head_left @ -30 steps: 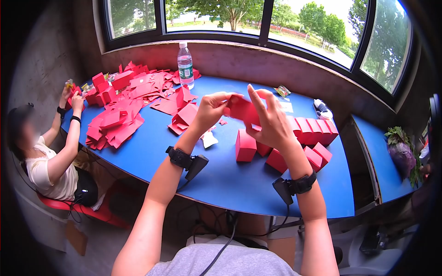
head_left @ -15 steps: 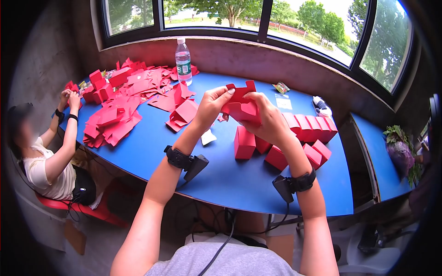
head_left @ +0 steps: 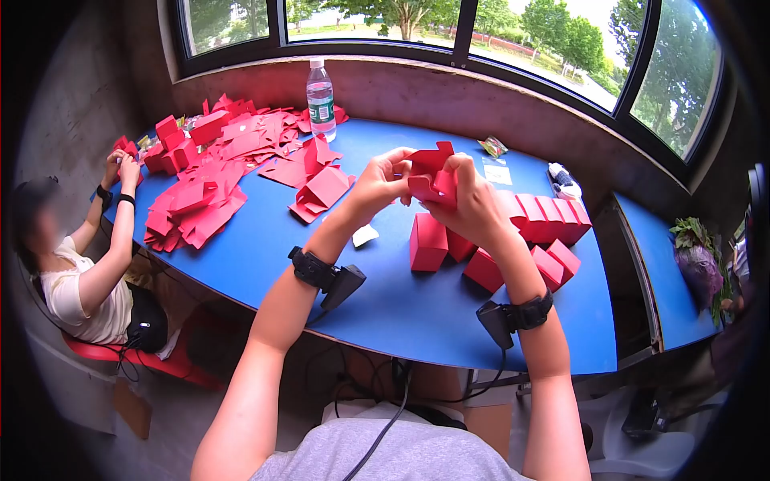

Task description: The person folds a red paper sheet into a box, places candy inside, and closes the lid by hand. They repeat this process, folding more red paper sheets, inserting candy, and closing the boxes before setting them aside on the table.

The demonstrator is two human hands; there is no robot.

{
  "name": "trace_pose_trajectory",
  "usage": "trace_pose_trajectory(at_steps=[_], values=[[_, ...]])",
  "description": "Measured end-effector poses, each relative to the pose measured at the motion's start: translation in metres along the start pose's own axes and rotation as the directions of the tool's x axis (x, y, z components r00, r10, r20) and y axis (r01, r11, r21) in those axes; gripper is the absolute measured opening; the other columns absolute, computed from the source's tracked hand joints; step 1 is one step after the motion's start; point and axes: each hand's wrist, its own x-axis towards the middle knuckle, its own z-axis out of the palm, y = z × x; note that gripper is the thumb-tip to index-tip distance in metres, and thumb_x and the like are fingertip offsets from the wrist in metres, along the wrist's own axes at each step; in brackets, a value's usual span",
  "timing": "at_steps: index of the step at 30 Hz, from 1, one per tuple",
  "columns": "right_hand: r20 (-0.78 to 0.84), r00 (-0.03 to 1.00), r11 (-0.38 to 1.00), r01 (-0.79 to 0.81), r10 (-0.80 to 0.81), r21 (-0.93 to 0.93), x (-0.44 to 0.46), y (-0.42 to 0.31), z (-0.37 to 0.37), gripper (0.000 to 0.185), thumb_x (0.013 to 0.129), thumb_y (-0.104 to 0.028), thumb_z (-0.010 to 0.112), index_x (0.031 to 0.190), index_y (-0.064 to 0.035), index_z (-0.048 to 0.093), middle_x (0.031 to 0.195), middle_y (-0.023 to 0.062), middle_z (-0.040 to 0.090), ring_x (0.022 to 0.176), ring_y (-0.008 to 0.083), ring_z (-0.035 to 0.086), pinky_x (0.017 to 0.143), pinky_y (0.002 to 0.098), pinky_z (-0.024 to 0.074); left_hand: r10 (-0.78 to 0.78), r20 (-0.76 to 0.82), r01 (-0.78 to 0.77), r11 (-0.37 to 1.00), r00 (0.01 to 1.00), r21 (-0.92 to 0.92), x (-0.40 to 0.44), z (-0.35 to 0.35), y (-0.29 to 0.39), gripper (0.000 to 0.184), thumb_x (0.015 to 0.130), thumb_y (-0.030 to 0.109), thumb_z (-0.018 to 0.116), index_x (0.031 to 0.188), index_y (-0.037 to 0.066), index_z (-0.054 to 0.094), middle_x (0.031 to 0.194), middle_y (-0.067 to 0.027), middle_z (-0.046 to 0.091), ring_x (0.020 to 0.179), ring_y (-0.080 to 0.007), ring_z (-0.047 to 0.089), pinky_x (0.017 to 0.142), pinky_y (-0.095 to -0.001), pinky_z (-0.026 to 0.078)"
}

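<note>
The person's left hand [head_left: 387,178] was bent nearly closed, fingers pinching one side of a red box [head_left: 433,191], while the right hand [head_left: 475,200] curled round the other side. Between them they held it above the blue table [head_left: 401,321]. A flap stuck up at its top, so it looked only part folded to me; fingers hid much of the rest.

Below the hands stood a closed box [head_left: 428,242], with a white scrap [head_left: 365,235] to its left. Beyond the right forearm more boxes stood in a tight row [head_left: 553,218], seemingly done.

Over to the left lay a half-shaped box [head_left: 324,192], and past it spread a big heap of red card [head_left: 196,207], mostly flat; I judged much more was left than finished. A co-worker's hands [head_left: 120,167] met beside that heap, holding what I couldn't tell. Farther back stood a water bottle [head_left: 321,108], near the window [head_left: 369,52].
</note>
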Motion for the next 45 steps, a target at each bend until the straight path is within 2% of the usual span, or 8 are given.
trace_pose_trajectory(at_steps=[7, 13, 17, 19, 25, 31, 38, 45], values=[[-0.012, 0.997, 0.99, -0.079, 0.081, 0.112, 0.001, -0.006, 0.002, 0.068, 0.072, -0.03, 0.08, 0.108, -0.0055, 0.028, 0.092, 0.0227, 0.061, 0.08, 0.0388, 0.065, 0.063, 0.0411, 0.0532, 0.302, -0.12, -0.303, 0.953, 0.946, 0.006, 0.005, 0.001, -0.017, 0.023, 0.082, 0.005, 0.069, 0.105, 0.003, 0.065, 0.073, 0.0029, 0.053, 0.067, -0.0044, 0.051, 0.062, -0.02, 0.046], [-0.081, 0.995, 0.958, -0.036, 0.062, 0.286, 0.002, -0.007, 0.008, 0.074, 0.066, -0.028, 0.086, 0.105, -0.0074, 0.026, 0.09, 0.0178, 0.06, 0.082, 0.0316, 0.066, 0.066, 0.0378, 0.0542, 0.669, -0.053, -0.5, 0.603, 0.741, 0.622, 0.004, 0.004, -0.003, 0.024, 0.076, -0.007, 0.065, 0.096, 0.005, 0.072, 0.092, -0.0032, 0.051, 0.068, -0.0098, 0.055, 0.059, -0.0218, 0.048], [-0.107, 0.986, 0.947, -0.092, 0.131, 0.308, 0.002, 0.003, 0.003, 0.074, 0.065, -0.026, 0.087, 0.103, -0.0074, 0.025, 0.092, 0.0169, 0.057, 0.084, 0.0294, 0.065, 0.07, 0.037, 0.0542, 0.569, 0.079, -0.493, 0.624, 0.818, 0.607, -0.003, 0.008, 0.002, 0.02, 0.086, -0.001, 0.059, 0.104, -0.001, 0.068, 0.102, -0.0064, 0.052, 0.072, -0.0105, 0.056, 0.064, -0.0227, 0.047], [-0.153, 0.983, 0.957, -0.052, 0.099, 0.287, 0.002, 0.006, 0.001, 0.074, 0.066, -0.025, 0.086, 0.104, -0.0072, 0.025, 0.094, 0.017, 0.056, 0.085, 0.0289, 0.065, 0.071, 0.0369, 0.0541, 0.281, 0.089, -0.294, 0.892, 0.956, 0.343, -0.007, 0.011, 0.008, 0.025, 0.094, 0.014, 0.051, 0.108, -0.001, 0.065, 0.111, -0.0086, 0.052, 0.072, -0.0109, 0.058, 0.063, -0.0232, 0.048], [-0.014, 0.99, 0.981, -0.139, 0.142, 0.139, 0.001, 0.0, -0.003, 0.076, 0.073, -0.019, 0.077, 0.13, -0.0076, 0.027, 0.103, 0.0184, 0.055, 0.089, 0.0374, 0.063, 0.072, 0.0433, 0.0529, 0.378, 0.028, -0.361, 0.857, 0.925, 0.368, -0.003, 0.022, -0.009, 0.026, 0.094, 0.021, 0.055, 0.105, -0.002, 0.062, 0.108, -0.0089, 0.054, 0.077, -0.0109, 0.06, 0.057, -0.025, 0.052], [0.127, 0.989, 0.993, -0.061, 0.075, -0.105, 0.006, -0.011, -0.013, 0.072, 0.079, -0.022, 0.068, 0.14, -0.0103, 0.031, 0.127, 0.021, 0.044, 0.099, 0.0397, 0.058, 0.079, 0.0431, 0.0507, 0.462, -0.001, -0.433, 0.832, 0.887, 0.348, -0.002, 0.025, -0.011, 0.015, 0.095, 0.012, 0.053, 0.1, -0.001, 0.057, 0.117, -0.0073, 0.046, 0.095, -0.0131, 0.055, 0.075, -0.026, 0.052], [0.368, 0.919, 0.793, -0.328, 0.142, 0.513, 0.007, -0.009, -0.021, 0.078, 0.092, -0.043, 0.047, 0.149, -0.0043, 0.011, 0.15, 0.0228, 0.02, 0.139, 0.0325, 0.024, 0.111, 0.0379, 0.0229, 0.364, -0.011, -0.351, 0.904, 0.931, 0.244, -0.009, 0.025, 0.003, 0.015, 0.098, 0.016, 0.049, 0.094, 0.002, 0.054, 0.122, -0.007, 0.043, 0.092, -0.0098, 0.052, 0.075, -0.0232, 0.047], [0.196, 0.971, 0.787, -0.226, 0.136, 0.574, 0.006, 0.003, -0.007, 0.085, 0.088, -0.045, 0.06, 0.149, -0.0064, 0.014, 0.145, 0.0239, 0.031, 0.136, 0.032, 0.031, 0.11, 0.039, 0.0262, 0.429, -0.012, -0.425, 0.898, 0.903, 0.117, -0.006, 0.028, -0.003, 0.019, 0.098, 0.019, 0.049, 0.094, 0.001, 0.055, 0.132, -0.0127, 0.04, 0.1, -0.0135, 0.053, 0.08, -0.0262, 0.049]])
